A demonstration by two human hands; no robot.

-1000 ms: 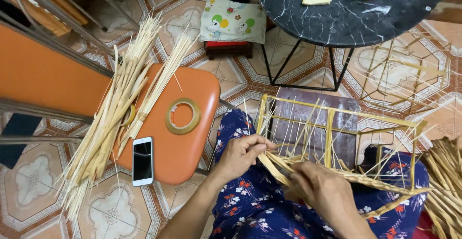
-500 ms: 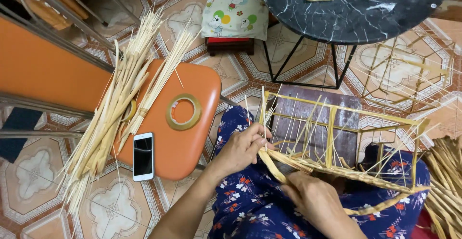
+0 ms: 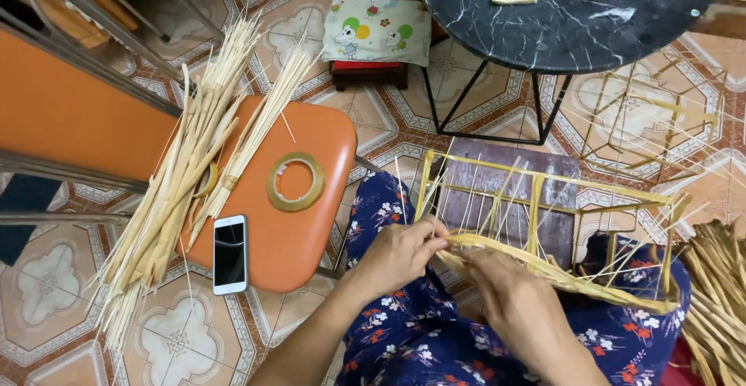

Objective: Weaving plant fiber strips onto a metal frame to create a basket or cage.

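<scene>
A box-shaped frame of pale bamboo sticks (image 3: 544, 199) rests across my lap, over blue floral trousers. My left hand (image 3: 396, 254) pinches the near left end of the frame's front rail, a flat bundle of strips (image 3: 590, 281). My right hand (image 3: 505, 297) lies over the same rail just to the right, fingers curled on the strips. Thin loose sticks poke up through the frame.
An orange chair seat (image 3: 311, 231) at left carries a bundle of bamboo sticks (image 3: 179, 192), a tape roll (image 3: 295, 182) and a white phone (image 3: 230, 254). A black marble round table (image 3: 575, 21) stands ahead, a small cushioned stool (image 3: 373, 36) beside it. More bamboo strips (image 3: 719, 293) lie at right.
Both hands have slid slightly left along the front rail and closed nearer together. The frame has tilted a little; the view has shifted slightly.
</scene>
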